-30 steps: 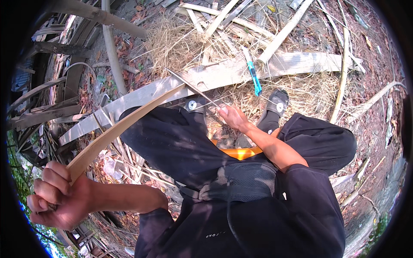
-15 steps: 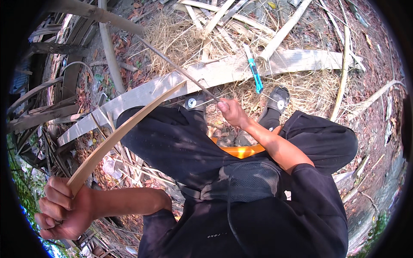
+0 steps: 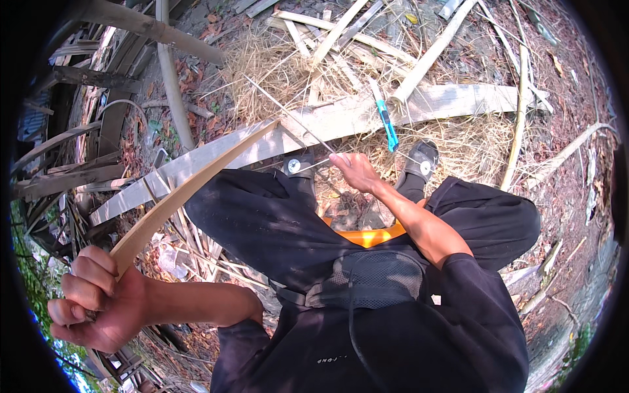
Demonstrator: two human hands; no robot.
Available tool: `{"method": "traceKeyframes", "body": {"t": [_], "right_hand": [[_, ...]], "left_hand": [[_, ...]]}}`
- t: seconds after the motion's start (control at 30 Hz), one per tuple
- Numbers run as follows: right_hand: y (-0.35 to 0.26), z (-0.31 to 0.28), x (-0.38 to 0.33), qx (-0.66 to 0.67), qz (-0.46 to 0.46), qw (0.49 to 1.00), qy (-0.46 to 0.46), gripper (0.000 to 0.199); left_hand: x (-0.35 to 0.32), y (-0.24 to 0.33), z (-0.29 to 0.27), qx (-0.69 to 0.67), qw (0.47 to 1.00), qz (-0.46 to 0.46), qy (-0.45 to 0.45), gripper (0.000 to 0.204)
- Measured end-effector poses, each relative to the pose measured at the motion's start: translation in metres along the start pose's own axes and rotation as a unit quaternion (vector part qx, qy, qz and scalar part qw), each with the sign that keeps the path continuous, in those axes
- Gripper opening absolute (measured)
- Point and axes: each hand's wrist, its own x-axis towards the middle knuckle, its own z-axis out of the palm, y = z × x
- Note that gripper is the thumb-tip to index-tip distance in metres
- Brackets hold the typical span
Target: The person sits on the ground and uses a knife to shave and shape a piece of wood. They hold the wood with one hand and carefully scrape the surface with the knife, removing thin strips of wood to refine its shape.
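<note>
My left hand (image 3: 108, 301), at the lower left, is closed round the near end of a long flat strip of pale wood or bamboo (image 3: 196, 183). The strip slants up and to the right, over my left knee, and its far tip lies over the grey plank (image 3: 468, 101). In front of my lap, my right hand (image 3: 357, 173) grips a long thin stick-like piece (image 3: 287, 112), seen nearly edge-on and pointing up and left past the strip's tip. A blue utility knife (image 3: 386, 126) with its blade out rests across the plank, beyond my right hand.
An orange seat (image 3: 368, 236) shows between my legs. Dry straw and shavings (image 3: 268, 62) and several split strips (image 3: 334, 36) cover the ground ahead. Round poles (image 3: 436, 52) lie beyond the plank. A heap of old wood (image 3: 78, 177) stands at the left.
The thin piece in my right hand has swung and looks shorter, its far end now nearer. My left hand has shifted slightly left and the strip's far tip a little left. Both grips stay closed.
</note>
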Motion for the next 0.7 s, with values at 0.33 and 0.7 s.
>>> {"method": "traceKeyframes", "body": {"t": [0.33, 0.7], "right_hand": [[-0.035, 0.020, 0.001, 0.228, -0.189, 0.953, 0.058, 0.067], [-0.010, 0.000, 0.006, 0.009, 0.059, 0.998, -0.012, 0.068]], "left_hand": [[0.005, -0.002, -0.026, -0.044, 0.999, 0.001, -0.028, 0.035], [-0.005, -0.001, -0.019, -0.043, 0.999, 0.025, 0.007, 0.033]]}}
